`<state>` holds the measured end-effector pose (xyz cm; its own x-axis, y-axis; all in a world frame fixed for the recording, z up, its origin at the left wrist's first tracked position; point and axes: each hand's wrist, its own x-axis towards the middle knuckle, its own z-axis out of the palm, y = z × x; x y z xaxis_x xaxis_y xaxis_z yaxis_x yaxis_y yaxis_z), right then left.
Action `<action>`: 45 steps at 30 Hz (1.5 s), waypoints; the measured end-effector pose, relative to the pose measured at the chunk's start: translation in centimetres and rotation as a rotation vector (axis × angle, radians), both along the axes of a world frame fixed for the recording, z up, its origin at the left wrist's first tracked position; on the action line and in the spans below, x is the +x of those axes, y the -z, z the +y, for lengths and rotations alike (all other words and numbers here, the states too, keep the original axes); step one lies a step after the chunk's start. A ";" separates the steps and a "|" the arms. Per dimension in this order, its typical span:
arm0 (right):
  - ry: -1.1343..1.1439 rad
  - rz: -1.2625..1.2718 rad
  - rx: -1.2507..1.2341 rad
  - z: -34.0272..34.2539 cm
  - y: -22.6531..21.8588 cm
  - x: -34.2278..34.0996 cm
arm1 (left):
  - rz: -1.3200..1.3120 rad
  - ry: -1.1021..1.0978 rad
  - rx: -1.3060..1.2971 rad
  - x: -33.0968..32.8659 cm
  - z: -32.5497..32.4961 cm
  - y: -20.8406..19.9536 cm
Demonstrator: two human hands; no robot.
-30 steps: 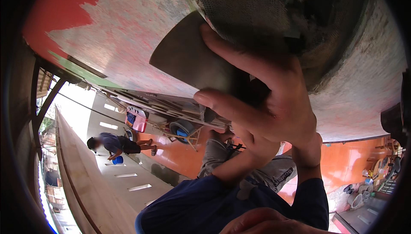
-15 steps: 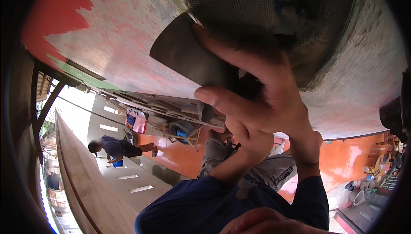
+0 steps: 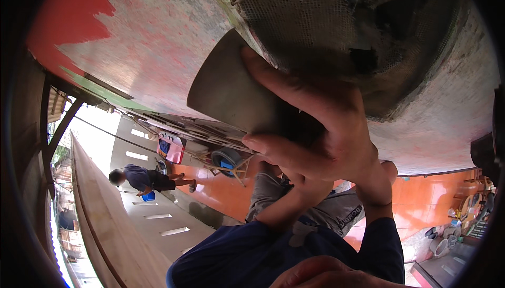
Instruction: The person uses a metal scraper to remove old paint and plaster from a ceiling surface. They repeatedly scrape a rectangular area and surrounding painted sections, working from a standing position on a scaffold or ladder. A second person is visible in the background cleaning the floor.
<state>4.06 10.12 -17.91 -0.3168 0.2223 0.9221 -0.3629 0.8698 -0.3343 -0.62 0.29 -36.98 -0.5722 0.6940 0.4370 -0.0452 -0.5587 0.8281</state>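
A flat scraper blade (image 3: 231, 90) is pinched by the hand (image 3: 321, 135) and pressed against the grey mesh patch (image 3: 342, 25), seemingly for smoothing.

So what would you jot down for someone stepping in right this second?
Right hand: gripping the scraper, blade flat against the hull overhead.
Left hand: tucked under the right, mostly hidden; grip unclear.
Done: a grey mesh patch sits on the hull, with dark smears on it.
Left: the scraper is at the patch's edge; the rest probably needs smoothing.
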 end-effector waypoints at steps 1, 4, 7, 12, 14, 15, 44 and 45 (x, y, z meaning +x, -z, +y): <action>-0.028 -0.002 -0.024 0.0 0.0 0.0 | 0.020 -0.018 -0.004 0.0 0.0 0.3; -0.063 -0.033 -0.081 0.1 0.1 0.0 | 0.087 -0.073 -0.016 0.2 0.0 1.4; -0.044 -0.005 -0.071 0.1 0.0 0.0 | 0.153 -0.135 -0.024 0.6 0.2 2.3; -0.033 0.008 -0.048 0.4 -0.2 -0.2 | 0.278 -0.260 -0.028 1.1 0.8 2.9; -0.028 0.021 -0.024 0.5 -0.4 -0.2 | 0.315 -0.293 -0.030 1.1 0.8 2.8; -0.018 0.016 -0.015 0.6 -0.4 -0.2 | 0.337 -0.317 -0.028 1.1 0.8 2.7; -0.060 -0.061 -0.081 0.4 -0.6 1.0 | 0.098 -0.108 -0.106 1.2 0.1 -2.9; -0.085 -0.071 -0.100 0.4 -0.6 1.0 | 0.080 -0.058 -0.112 0.9 0.0 -2.5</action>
